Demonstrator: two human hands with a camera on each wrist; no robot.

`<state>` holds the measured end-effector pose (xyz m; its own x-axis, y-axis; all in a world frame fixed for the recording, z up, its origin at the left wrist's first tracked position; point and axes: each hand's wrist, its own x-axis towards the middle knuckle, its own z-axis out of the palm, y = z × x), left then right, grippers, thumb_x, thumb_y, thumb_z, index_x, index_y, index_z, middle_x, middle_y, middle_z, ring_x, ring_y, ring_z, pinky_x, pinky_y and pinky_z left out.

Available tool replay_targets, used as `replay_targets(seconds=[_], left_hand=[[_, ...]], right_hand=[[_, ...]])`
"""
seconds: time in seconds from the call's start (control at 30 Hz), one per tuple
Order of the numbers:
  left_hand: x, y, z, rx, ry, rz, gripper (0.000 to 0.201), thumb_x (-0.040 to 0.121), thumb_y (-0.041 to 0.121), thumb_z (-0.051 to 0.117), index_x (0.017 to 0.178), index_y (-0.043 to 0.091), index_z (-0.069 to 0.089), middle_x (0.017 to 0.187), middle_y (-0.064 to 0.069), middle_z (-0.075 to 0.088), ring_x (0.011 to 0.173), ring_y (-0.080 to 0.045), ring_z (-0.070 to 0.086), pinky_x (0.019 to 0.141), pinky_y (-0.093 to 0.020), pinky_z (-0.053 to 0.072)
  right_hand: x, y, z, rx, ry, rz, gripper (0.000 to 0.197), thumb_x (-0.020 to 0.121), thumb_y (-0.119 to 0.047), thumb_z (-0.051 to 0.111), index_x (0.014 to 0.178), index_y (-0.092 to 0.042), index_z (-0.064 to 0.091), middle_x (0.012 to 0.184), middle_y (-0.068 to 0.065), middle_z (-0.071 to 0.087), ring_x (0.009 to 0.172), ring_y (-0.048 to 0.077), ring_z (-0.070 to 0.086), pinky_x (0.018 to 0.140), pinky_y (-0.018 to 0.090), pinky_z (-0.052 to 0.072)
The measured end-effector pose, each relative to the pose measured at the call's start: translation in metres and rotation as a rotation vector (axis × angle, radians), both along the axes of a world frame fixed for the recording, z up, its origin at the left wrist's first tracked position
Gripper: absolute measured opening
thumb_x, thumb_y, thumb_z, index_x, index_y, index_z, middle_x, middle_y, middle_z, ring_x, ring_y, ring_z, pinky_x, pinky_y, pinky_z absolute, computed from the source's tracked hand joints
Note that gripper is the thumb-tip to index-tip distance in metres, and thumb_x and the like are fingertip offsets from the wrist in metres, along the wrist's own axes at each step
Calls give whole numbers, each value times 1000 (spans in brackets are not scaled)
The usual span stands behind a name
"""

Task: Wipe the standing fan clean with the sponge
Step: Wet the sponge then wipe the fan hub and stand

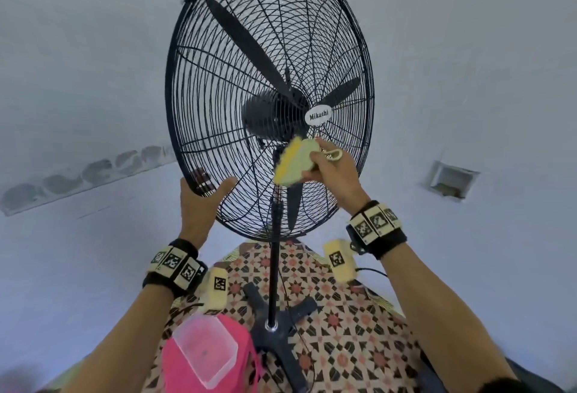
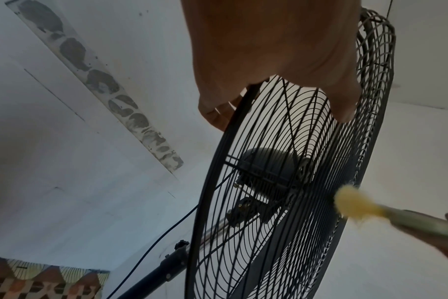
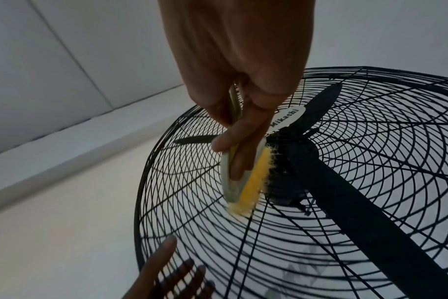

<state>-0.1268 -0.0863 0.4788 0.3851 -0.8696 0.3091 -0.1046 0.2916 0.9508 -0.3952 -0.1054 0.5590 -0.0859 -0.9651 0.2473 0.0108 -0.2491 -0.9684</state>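
**Sponge meeting the grille below the hub**

The right hand (image 1: 332, 171) is gripping the sponge (image 1: 295, 163), its long yellow edge lying against the fan (image 1: 218, 80) grille, just under the badge (image 1: 318, 115). The left hand (image 1: 199, 202) is steadying the rim, fingers curling behind it.

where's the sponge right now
In the head view the sponge is right of centre, gripped by the right hand and pressed against the front grille, just below the white Mikachi badge.
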Motion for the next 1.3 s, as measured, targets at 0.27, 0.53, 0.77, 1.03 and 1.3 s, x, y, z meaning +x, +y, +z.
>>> replay_targets(seconds=[0.27, 0.53, 0.77, 1.03, 1.3], left_hand=[[-3, 3, 1, 28, 23, -57, 84, 69, 46, 92, 131, 18, 43, 118, 5, 63, 111, -16, 64, 103, -48, 54], [-1, 5, -1, 24, -6, -71, 87, 70, 50, 91, 135, 18, 43, 121, 6, 61, 112, -13, 63, 104, -48, 54], [7, 3, -4, 35, 1, -64, 100, 59, 67, 92, 134, 20, 45, 123, 5, 63, 114, -15, 64, 104, -49, 54], [1, 3, -2, 41, -39, -49, 84, 71, 52, 91, 132, 19, 45, 117, 8, 63, 110, -14, 64, 104, -47, 54], [6, 1, -4, 38, -67, -55, 88, 69, 57, 92, 132, 18, 45, 119, 6, 64, 111, -15, 65, 103, -49, 54]], right_hand=[[20, 9, -5, -41, -106, -191, 41, 101, -8, 59, 141, -12, 53, 117, 5, 65, 101, 38, 72, 74, 40, 65], [17, 29, -3, -43, -152, -188, 41, 102, -8, 58, 143, -9, 53, 117, 2, 63, 95, 21, 71, 67, 30, 64], [46, 63, -30, -86, 135, -26, 37, 103, -9, 55, 135, -27, 58, 118, 3, 67, 73, 29, 76, 62, 45, 64], [31, 35, -17, -45, -59, -212, 46, 103, -11, 58, 148, -17, 51, 123, 5, 66, 83, 25, 75, 62, 34, 64], [37, 74, -44, -6, 42, -41, 37, 102, -11, 58, 136, -27, 58, 107, 1, 71, 58, 26, 71, 60, 39, 61]])
